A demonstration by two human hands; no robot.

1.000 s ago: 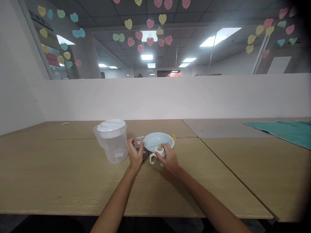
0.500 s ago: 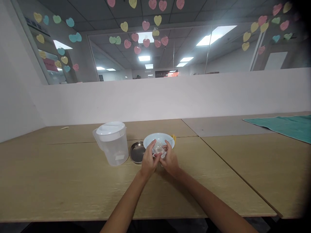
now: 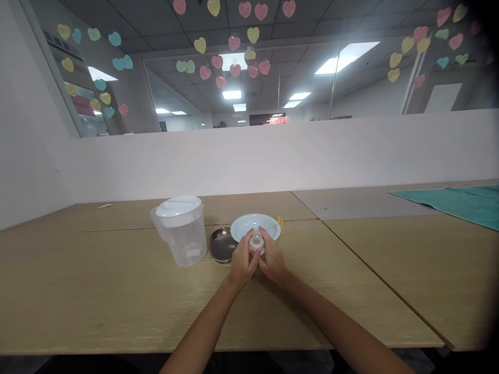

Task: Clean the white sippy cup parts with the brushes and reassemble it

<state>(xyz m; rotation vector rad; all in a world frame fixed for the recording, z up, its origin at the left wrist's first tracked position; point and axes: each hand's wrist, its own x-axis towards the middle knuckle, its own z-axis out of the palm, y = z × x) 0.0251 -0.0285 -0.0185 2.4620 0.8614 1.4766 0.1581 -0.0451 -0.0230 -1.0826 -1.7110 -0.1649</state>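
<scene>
At the near side of a shallow, pale-blue round bowl (image 3: 241, 225), a small white-collared bottle (image 3: 256, 245) is wrapped by 2 bare hands. The left hand (image 3: 242, 259) and the right hand (image 3: 274, 259) are both held narrow around it, 1 on each side, fingers curled, thumbs close together at the near side. Between the fingers, above the white collar, shows a clear domed cap (image 3: 257, 235); whether it is fully seated cannot be told, and the bottle's lower part is hidden.

1 second ago the left hand had the clear piece by the round, dark metal pan (image 3: 222, 246), while the right hand held the bottle alone. Now both hands share the bottle, and the dome looks lower between them than it did 0.5 seconds ago. That suggests the 2 parts are being fitted together, with both hands needed to steady and press.

The pan sits just beside the left hand, next to a translucent plastic pitcher with a white lid (image 3: 182, 236). A thin, straight stick (image 3: 272, 226) lies across the bowl, and a small yellow object (image 3: 279, 222) shows at the bowl's right edge.
</scene>
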